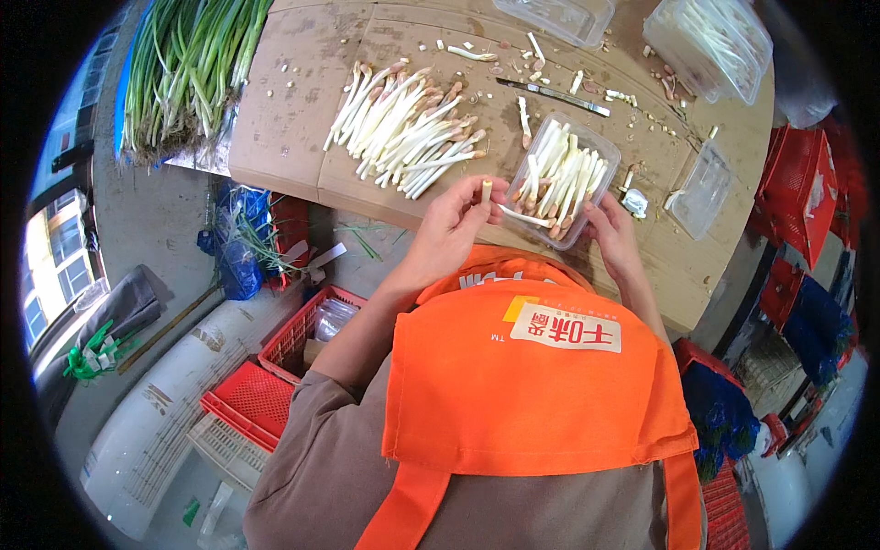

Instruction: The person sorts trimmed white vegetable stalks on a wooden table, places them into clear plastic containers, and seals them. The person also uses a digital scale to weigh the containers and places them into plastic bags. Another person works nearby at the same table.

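Observation:
My left hand (460, 213) pinches a short white vegetable stalk (486, 191) between thumb and fingers, end pointing up. Its fingers are close to the left side of a clear plastic tub (605, 148). Inside the tub lie many white stalks (560, 172) with pinkish-brown bulb ends, mostly pointing toward me. My right hand (612, 230) holds the tub's near right side, thumb at the rim. To the left, a loose heap of similar white stalks (405, 127) rests on the cardboard-covered table (289, 130).
Beyond the tub lies a slim knife (553, 96) among trimmings. A clear lid (705, 189) and a crumpled white scrap (634, 203) are at right. A filled clear tub (715, 48) and another clear container (560, 17) stand farther back. Rooted green onions (189, 75) lie at far left.

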Action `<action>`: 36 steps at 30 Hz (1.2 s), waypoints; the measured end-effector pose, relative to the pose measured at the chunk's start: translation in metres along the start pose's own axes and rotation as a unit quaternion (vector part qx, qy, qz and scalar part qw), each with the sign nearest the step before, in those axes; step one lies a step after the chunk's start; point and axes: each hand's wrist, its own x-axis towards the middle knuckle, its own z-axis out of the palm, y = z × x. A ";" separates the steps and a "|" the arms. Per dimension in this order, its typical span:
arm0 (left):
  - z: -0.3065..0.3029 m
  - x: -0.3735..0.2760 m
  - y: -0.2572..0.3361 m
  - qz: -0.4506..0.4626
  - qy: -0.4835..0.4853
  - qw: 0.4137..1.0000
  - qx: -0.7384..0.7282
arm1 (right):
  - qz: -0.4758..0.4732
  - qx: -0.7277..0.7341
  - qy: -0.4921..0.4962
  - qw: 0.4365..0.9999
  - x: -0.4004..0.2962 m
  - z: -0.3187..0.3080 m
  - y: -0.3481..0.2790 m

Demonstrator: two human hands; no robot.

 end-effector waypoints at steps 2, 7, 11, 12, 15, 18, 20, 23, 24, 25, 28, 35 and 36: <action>0.000 -0.002 -0.008 0.004 0.015 1.000 -0.018 | 0.006 0.008 0.009 1.000 0.002 0.001 0.002; -0.003 -0.003 -0.027 0.014 0.045 0.999 -0.008 | 0.006 0.007 0.024 1.000 0.005 -0.015 0.002; 0.002 0.002 -0.032 0.013 0.034 0.999 -0.017 | -0.030 0.023 0.029 0.999 0.005 -0.031 -0.016; 0.003 0.002 -0.032 0.013 0.022 0.999 -0.028 | -0.040 0.010 0.023 0.999 0.006 -0.036 -0.019; 0.008 0.006 -0.032 -0.003 -0.010 0.999 -0.048 | -0.057 -0.091 -0.051 0.993 0.006 -0.055 -0.040; 0.009 0.007 -0.034 -0.045 -0.038 0.998 -0.025 | -0.072 -0.291 -0.077 0.951 0.014 -0.053 -0.071; 0.011 0.009 -0.037 -0.062 -0.059 0.996 0.005 | -0.092 -0.348 -0.115 0.926 0.028 -0.053 -0.074; 0.016 0.009 -0.041 -0.045 -0.045 0.998 -0.009 | -0.104 -0.368 -0.132 0.914 0.071 -0.068 -0.049; 0.013 0.010 -0.047 -0.044 -0.048 0.998 -0.013 | -0.167 -0.370 -0.057 0.912 0.068 -0.058 -0.054; 0.012 0.009 -0.047 -0.047 -0.039 0.998 -0.021 | -0.177 -0.397 0.002 0.900 0.062 -0.053 -0.063; 0.007 0.007 -0.045 -0.058 -0.016 0.997 -0.052 | -0.143 -0.483 0.151 0.850 0.038 -0.044 -0.088; 0.007 0.015 -0.037 -0.072 -0.026 0.992 -0.102 | -0.020 -0.577 0.163 0.800 -0.022 -0.044 -0.041; 0.010 0.017 -0.034 -0.070 -0.030 0.992 -0.104 | -0.002 -0.564 0.176 0.807 -0.025 -0.039 -0.044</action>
